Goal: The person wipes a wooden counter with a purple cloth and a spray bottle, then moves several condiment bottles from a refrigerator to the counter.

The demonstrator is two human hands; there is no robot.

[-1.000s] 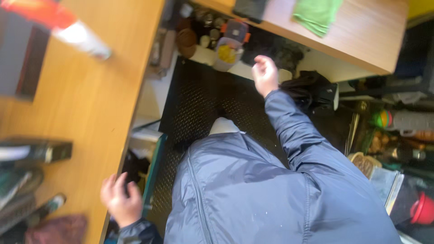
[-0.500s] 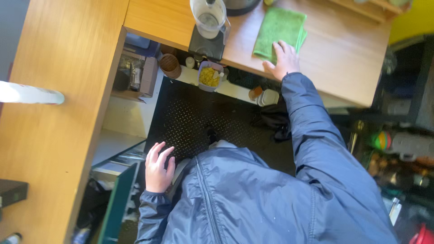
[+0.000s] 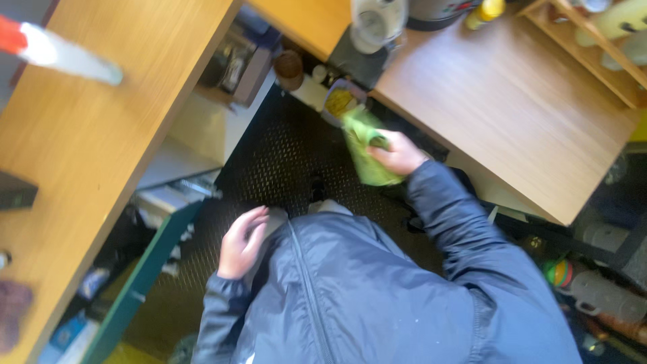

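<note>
My right hand (image 3: 400,152) grips a green cloth (image 3: 364,152) that hangs down from it, off the edge of the wooden worktop (image 3: 512,101) and above the dark patterned floor mat (image 3: 283,168). My left hand (image 3: 241,241) rests against the front of my dark blue jacket (image 3: 364,296), fingers loosely curled and holding nothing. A second wooden worktop (image 3: 101,135) runs along my left side.
A white kettle-like jug (image 3: 377,23) stands on a dark base at the worktop's near corner. A small container with yellow contents (image 3: 340,102) and a brown jar (image 3: 290,67) sit on the floor by the mat. A wooden rack (image 3: 593,40) holds items at top right.
My right hand has taken the green cloth off the right worktop and pulled it down over the edge. My left hand stays at my jacket. The view has shifted.
</note>
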